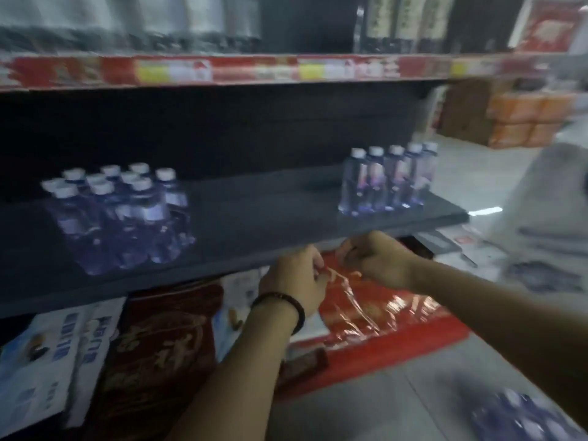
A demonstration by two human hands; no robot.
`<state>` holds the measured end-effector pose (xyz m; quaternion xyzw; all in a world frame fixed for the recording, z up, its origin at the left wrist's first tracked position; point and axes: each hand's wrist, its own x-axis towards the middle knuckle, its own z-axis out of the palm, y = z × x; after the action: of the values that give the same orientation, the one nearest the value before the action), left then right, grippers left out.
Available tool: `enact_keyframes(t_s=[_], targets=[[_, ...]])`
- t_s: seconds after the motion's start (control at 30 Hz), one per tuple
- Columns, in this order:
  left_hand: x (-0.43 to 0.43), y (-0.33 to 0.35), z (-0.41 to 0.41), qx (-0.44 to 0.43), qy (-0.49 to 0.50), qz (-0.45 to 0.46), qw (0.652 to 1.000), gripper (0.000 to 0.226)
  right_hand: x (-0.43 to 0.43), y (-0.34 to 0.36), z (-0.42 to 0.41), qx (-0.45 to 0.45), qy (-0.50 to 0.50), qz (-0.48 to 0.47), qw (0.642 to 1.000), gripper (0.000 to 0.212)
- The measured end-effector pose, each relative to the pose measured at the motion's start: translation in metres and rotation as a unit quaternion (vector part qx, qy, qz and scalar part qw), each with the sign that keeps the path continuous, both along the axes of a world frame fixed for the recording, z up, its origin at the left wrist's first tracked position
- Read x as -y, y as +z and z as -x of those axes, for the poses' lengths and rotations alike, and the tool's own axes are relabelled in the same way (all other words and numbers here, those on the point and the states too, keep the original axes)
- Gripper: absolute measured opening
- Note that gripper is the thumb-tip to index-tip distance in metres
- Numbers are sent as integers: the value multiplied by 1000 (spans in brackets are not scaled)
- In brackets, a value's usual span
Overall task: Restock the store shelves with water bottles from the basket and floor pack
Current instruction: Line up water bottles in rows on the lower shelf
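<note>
Water bottles, two lots, standing on the dark shelf (254,218).
- Left group (127,214): about ten small clear bottles with white caps and pale labels. They are packed tight in short rows toward the front left of the board.
- Right row (388,183): five bottles of the same kind, side by side in a single line near the shelf's right end.
- Attitude: all upright, long axis vertical, caps up. A bare stretch of board lies between the two lots.
- Floor pack (521,415): on the floor at lower right, white caps facing up toward the camera. It is heavily blurred and the count cannot be told.

Hands:
- The left hand (296,275), with a dark bracelet (283,305) at the wrist, and the right hand (378,259) are close together just in front of the shelf's front edge.
- Each pinches crinkled clear plastic film (346,294) between thumb and fingers, and the film hangs down from them.

Surroundings:
- Upper shelf edged with a red-and-yellow price strip (254,70); the goods above it are blurred.
- Under the board: red packaging (397,316), a dark red bag (159,345) with gold characters, and white-and-blue cartons (47,361).
- Grey floor (381,405).
- Orange packs (528,119) stacked across the aisle at far right.
- Dim light, with motion blur throughout.
</note>
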<state>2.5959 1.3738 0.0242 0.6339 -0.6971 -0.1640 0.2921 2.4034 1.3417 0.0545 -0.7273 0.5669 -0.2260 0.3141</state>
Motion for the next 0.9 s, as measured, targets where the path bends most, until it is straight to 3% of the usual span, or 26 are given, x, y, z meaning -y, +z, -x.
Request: enact_keyframes(t_s=[0.17, 0.27, 0.37, 0.47, 0.63, 0.8, 0.9], targets=[[-32, -35, 119, 123, -207, -79, 967, 11, -90, -41, 164, -47, -148, -31, 987, 19], [-49, -80, 188, 166, -298, -151, 928, 13, -143, -93, 250, -91, -243, -93, 961, 25], [-65, -133, 247, 175, -343, -243, 890, 23, -191, -157, 313, -109, -332, -148, 925, 10], [-75, -189, 295, 157, -344, -319, 869, 32, -228, -224, 353, -69, -435, -196, 876, 21], [-88, -268, 369, 60, -326, -360, 872, 47, -252, -322, 385, 1, -523, -257, 813, 52], [-100, -329, 429, -11, -318, -357, 878, 83, -242, -379, 392, 63, -545, -247, 799, 70], [-103, -358, 455, -24, -277, -370, 886, 72, -234, -407, 392, 85, -556, -223, 796, 66]])
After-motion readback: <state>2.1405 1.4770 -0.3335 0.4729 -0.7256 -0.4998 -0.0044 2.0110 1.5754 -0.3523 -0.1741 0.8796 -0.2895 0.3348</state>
